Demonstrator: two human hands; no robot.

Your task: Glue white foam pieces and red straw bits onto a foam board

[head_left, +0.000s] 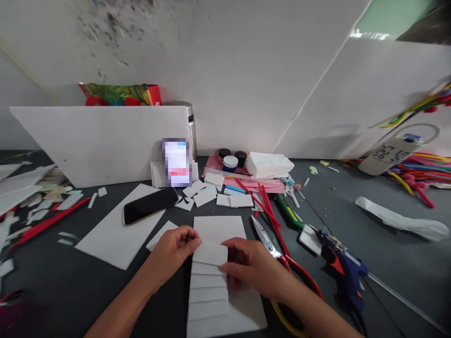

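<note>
A tall white foam board [248, 300] lies in front of me, with several overlapping white card pieces [207, 295] laid like steps up its left half. At the top of this row is another white card piece [210, 255]. My right hand [250, 263] pinches its right edge between thumb and fingers. My left hand [178, 246] has its fingers curled, thumb and forefinger pressed together at the card's upper left corner. Just right of the board lie scissors [266, 237] with red and yellow handles, partly under my right forearm.
A black phone [151, 205] rests on a white sheet [121, 230] to the left. Behind stand a lit phone [177, 162] and paint jars [230, 163]. Right are a green cutter [289, 211], a blue glue gun [347, 277], red pipe cleaners [271, 206] and a white bottle [391, 155].
</note>
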